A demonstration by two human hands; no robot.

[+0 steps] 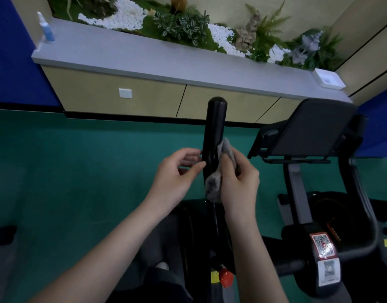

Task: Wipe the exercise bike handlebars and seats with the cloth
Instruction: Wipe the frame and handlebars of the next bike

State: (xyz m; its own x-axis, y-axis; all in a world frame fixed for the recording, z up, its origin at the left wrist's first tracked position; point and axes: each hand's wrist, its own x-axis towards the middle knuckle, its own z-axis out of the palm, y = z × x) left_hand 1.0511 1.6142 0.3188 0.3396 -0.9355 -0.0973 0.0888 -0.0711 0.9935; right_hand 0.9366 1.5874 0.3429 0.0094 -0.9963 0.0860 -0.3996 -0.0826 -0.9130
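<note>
The step in hand is judged to be the wiping of one handlebar. An upright black handlebar grip [214,132] is flanked by both hands near the middle of the view. A grey cloth [213,185] is pinched by the right hand [238,184], whose thumb and curled fingers [242,165] are closed on it. The cloth is pressed to the grip's 3 o'clock side, and a loose fold hangs toward 6 o'clock. The left hand [177,171] is held at the grip's 9 o'clock side. Its fingers are loosely curled, the thumb tip is touching or just short of the bar, and nothing is seen to be held in them.

For a good result, the cloth should be wrapped further round the bar, so that the 9 o'clock face and the rounded cap at 12 o'clock are reached. It should then be drawn along the length under steady pressure, while the bar is steadied by the left hand. The hanging fold is best gathered in first.

The seat cannot be made out here. A spray bottle [47,29] stands on the counter [144,60] at 11 o'clock.
</note>
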